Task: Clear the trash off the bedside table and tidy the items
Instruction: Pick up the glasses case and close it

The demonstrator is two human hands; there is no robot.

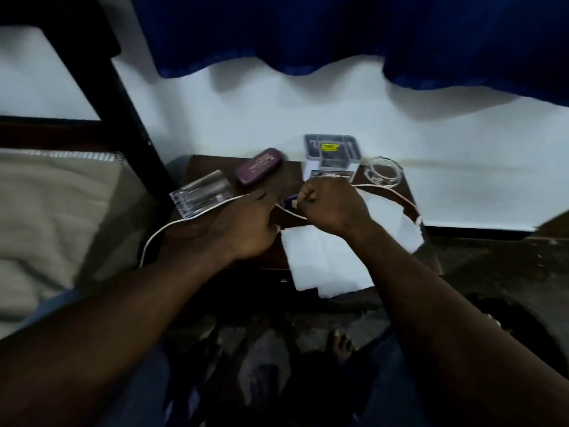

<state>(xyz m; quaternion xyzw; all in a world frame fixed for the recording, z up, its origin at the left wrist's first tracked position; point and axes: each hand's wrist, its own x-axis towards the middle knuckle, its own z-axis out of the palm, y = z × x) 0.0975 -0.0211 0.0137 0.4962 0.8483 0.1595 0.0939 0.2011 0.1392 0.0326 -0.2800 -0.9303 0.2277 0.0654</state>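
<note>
Partly hidden between the two hands, a small bluish thing cannot be made out (the whole frame is dim and soft). The right hand (pixel 329 208) is curled into a fist and pinches a thin white cable (pixel 184 220). The left hand (pixel 243 224) lies palm down over that cable, fingers stretched out. Both are above the dark wooden bedside table (pixel 292 174). A white paper sheet (pixel 326 263) lies under the right wrist. Farther back are a purple oval case (pixel 258 166), a clear plastic box (pixel 201 192), a grey-and-white organiser (pixel 332 155) and a clear round container (pixel 383 172).
</note>
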